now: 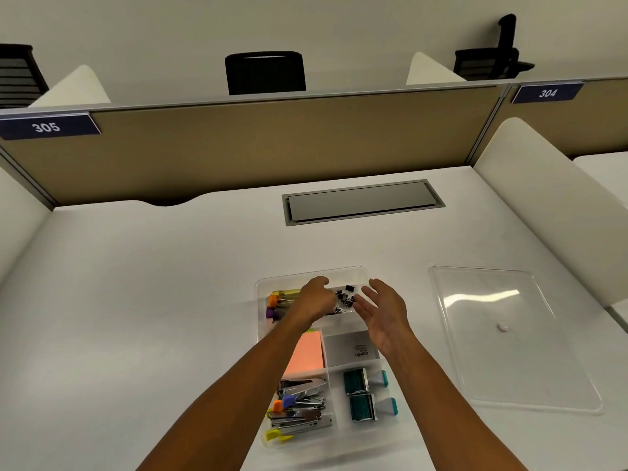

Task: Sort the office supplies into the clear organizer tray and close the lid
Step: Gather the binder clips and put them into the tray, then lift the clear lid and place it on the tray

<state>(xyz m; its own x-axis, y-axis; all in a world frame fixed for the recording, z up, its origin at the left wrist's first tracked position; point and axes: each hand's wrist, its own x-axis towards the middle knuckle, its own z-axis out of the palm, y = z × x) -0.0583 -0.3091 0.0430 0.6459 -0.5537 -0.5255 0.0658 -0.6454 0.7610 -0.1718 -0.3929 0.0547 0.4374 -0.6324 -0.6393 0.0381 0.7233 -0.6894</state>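
The clear organizer tray [356, 271] lies on the white desk in front of me. Small black binder clips [346, 298] lie in its far compartment. My left hand [314, 299] is over that compartment with fingers curled down at the clips; whether it holds any is hidden. My right hand [382, 312] hovers beside the clips, palm turned left, fingers straight. Nearer compartments hold orange sticky notes [306, 355], a grey box [350, 348], several staplers [300, 407] and two teal items [365, 394]. The clear lid [509, 334] lies flat to the right of the tray.
A grey cable hatch [362, 202] is set in the desk behind the tray. A tan partition [255, 144] closes the back, with white side dividers [543, 185] on the right and left. Colour-capped items [275, 304] lie in the tray's far-left compartment.
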